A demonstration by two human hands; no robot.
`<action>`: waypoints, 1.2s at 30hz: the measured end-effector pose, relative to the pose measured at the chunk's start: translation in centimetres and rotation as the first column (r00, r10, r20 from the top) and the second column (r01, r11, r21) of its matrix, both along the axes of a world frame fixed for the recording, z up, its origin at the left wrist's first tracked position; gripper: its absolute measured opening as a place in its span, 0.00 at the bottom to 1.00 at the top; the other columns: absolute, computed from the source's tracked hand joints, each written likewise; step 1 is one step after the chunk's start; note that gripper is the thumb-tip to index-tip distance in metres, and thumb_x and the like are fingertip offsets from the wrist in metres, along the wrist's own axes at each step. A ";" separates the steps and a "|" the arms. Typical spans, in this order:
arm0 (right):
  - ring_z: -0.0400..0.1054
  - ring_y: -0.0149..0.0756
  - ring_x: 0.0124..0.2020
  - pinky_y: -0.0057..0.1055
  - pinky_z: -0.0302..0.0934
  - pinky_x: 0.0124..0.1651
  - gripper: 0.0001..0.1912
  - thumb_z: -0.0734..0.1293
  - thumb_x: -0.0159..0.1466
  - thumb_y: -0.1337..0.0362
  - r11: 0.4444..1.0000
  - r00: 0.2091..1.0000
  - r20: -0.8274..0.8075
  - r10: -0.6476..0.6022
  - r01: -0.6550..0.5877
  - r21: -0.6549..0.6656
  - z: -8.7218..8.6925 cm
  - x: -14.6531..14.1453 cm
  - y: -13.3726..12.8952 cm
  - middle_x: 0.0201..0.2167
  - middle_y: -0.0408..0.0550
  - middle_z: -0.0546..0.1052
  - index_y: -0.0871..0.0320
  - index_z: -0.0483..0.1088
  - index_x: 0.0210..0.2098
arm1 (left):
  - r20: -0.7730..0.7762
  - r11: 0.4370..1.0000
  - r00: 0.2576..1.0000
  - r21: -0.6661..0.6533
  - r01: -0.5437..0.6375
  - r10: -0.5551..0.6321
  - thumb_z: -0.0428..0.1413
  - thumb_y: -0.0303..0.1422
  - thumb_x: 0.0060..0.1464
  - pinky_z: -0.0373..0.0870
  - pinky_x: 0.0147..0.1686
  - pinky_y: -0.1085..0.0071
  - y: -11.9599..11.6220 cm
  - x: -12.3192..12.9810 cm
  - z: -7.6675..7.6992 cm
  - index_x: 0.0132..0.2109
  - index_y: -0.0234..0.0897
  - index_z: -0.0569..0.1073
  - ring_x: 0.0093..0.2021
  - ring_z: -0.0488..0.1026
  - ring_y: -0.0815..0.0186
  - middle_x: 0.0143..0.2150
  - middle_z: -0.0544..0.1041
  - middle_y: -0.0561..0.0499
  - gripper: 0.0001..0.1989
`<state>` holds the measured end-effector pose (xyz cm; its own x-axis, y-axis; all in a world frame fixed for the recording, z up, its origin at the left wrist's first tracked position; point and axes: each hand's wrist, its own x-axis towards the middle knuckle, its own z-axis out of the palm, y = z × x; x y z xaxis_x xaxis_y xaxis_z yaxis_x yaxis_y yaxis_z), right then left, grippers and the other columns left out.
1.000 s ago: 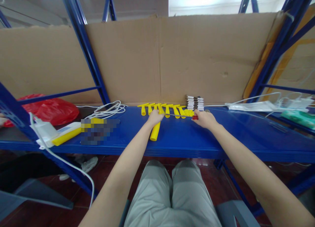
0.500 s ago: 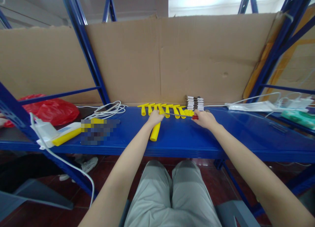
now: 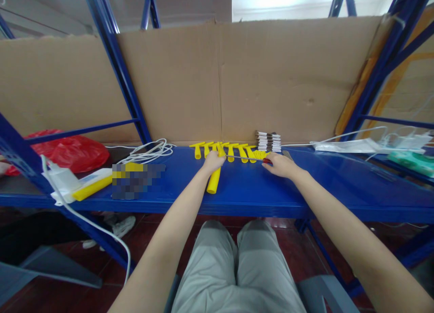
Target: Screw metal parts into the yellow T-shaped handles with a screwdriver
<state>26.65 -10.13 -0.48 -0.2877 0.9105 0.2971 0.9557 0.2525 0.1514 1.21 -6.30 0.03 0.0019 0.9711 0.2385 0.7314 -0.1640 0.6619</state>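
Note:
My left hand [image 3: 213, 162] is closed around the upper part of a yellow T-shaped piece [image 3: 213, 183], whose thick tube end points toward me. My right hand [image 3: 278, 164] grips the red handle [image 3: 267, 161] of a screwdriver. Its thin metal shaft [image 3: 244, 158] reaches left to the yellow piece at my left fingers; the tip is hidden there. Behind the hands, several yellow T-shaped pieces [image 3: 243, 154] stand in a row along the cardboard. Small yellow parts [image 3: 259, 154] lie just behind my right fingers, beside a stack of white and dark strips [image 3: 268, 142].
A blue table [image 3: 251, 186] spans the view, backed by cardboard [image 3: 271, 78]. At left lie coiled white cable [image 3: 152, 153], a yellow tube [image 3: 92, 187], a white power adapter [image 3: 64, 178] and a red bag [image 3: 74, 153]. White packaging [image 3: 346, 146] lies at right.
My right hand has shifted slightly left, and its fingers now cover more of the red handle. My left hand and the yellow piece have hardly moved.

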 end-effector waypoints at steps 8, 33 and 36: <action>0.73 0.46 0.41 0.33 0.60 0.39 0.15 0.59 0.66 0.60 0.996 0.995 0.040 -0.091 0.090 0.024 0.1 -0.2 -0.3 0.40 0.58 0.78 0.60 0.68 0.47 | 0.038 1.000 0.999 0.003 0.019 -0.019 0.52 0.27 0.48 0.68 0.36 0.70 0.0 0.0 -0.1 0.23 0.36 0.69 0.34 0.75 0.61 0.26 0.75 0.47 0.07; 0.72 0.40 0.40 0.31 0.61 0.42 0.16 0.56 0.68 0.59 0.990 0.987 -0.138 0.086 -0.100 -0.098 -0.3 0.0 0.4 0.42 0.57 0.77 0.61 0.71 0.41 | 0.062 0.999 0.998 0.036 0.028 -0.030 0.52 0.26 0.48 0.69 0.36 0.72 0.2 -0.3 -0.2 0.26 0.35 0.72 0.36 0.76 0.61 0.27 0.77 0.47 0.06; 0.71 0.40 0.40 0.30 0.60 0.41 0.14 0.59 0.66 0.59 0.993 0.989 -0.106 0.101 -0.107 -0.047 -0.2 0.0 0.3 0.42 0.57 0.76 0.60 0.72 0.38 | 0.046 0.999 0.999 0.033 0.016 -0.018 0.52 0.26 0.48 0.69 0.37 0.71 0.0 -0.3 -0.1 0.27 0.34 0.73 0.37 0.76 0.60 0.28 0.77 0.46 0.06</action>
